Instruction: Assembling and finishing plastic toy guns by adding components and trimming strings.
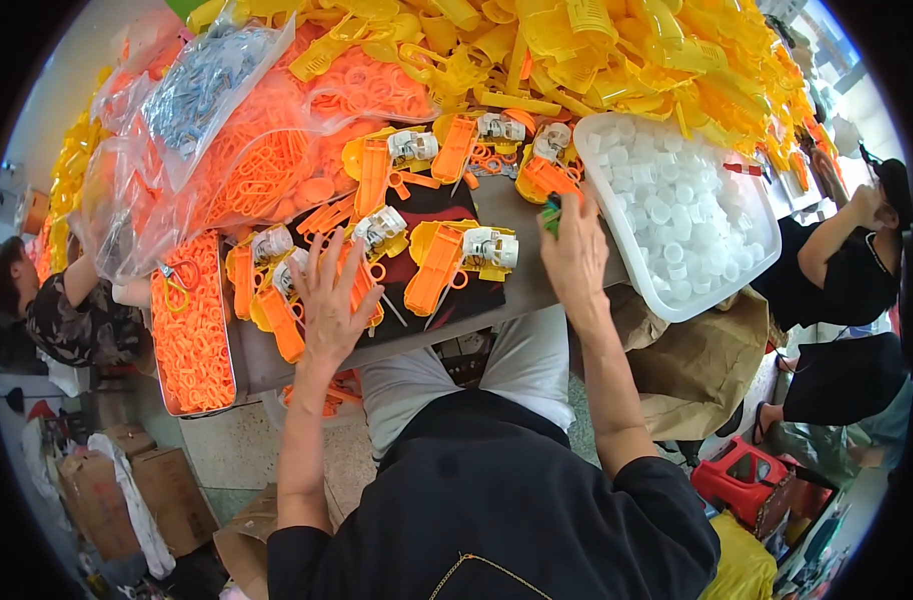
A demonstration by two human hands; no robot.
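White tub point(694, 301) right of both hands point(576, 260) holds caps point(676, 215); tray point(228, 350) holds orange pieces point(191, 340).

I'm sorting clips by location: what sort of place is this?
Probably a small assembly workshop: the table holds heaped yellow plastic parts, a white tub of translucent cups, and several seemingly unfinished orange-and-yellow units.
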